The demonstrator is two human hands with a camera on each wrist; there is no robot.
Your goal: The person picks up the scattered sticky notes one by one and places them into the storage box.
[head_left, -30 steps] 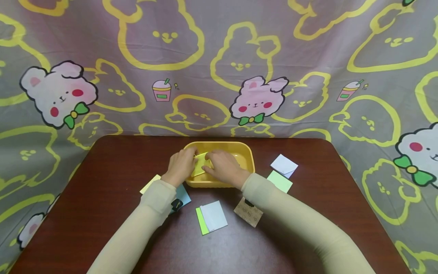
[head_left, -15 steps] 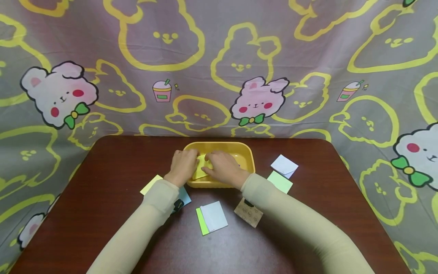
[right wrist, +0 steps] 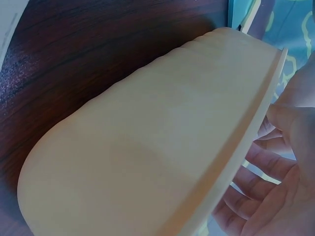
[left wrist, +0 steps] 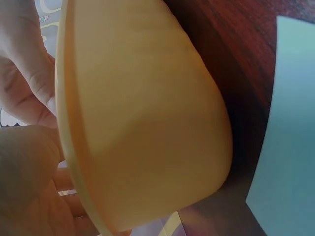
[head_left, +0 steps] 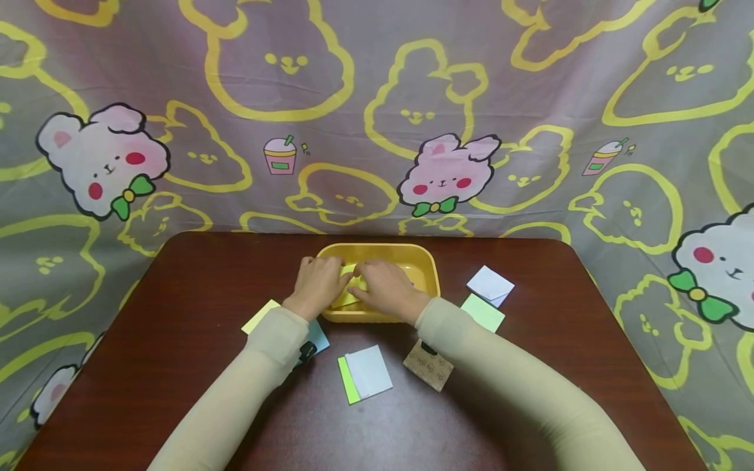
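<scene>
A yellow sticky-note pad (head_left: 346,299) is inside the yellow plastic basket (head_left: 427,271), partly covered by both hands. My left hand (head_left: 317,282) reaches over the basket's near left rim and grips the pad's left side, thumb pointing inward. From the right, my right hand (head_left: 385,284) holds the pad with bent fingers, its thumb close to the left thumb. In both wrist views the basket's outer wall (left wrist: 147,113) hides the pad. The right hand's curled fingers (right wrist: 251,182) show beyond the rim in the right wrist view.
Around the basket on the brown table (head_left: 194,288) lie a pale yellow pad (head_left: 259,316), a blue pad (head_left: 318,338), a grey-and-green pair (head_left: 368,371), a brown patterned pad (head_left: 428,366), a light green pad (head_left: 483,314) and a white one (head_left: 491,283). A printed curtain (head_left: 377,118) hangs behind.
The yellow pad's visible part has shrunk, and it sits slightly lower between the hands. My left hand has shifted a little right, bringing its thumb nearer the right thumb.
</scene>
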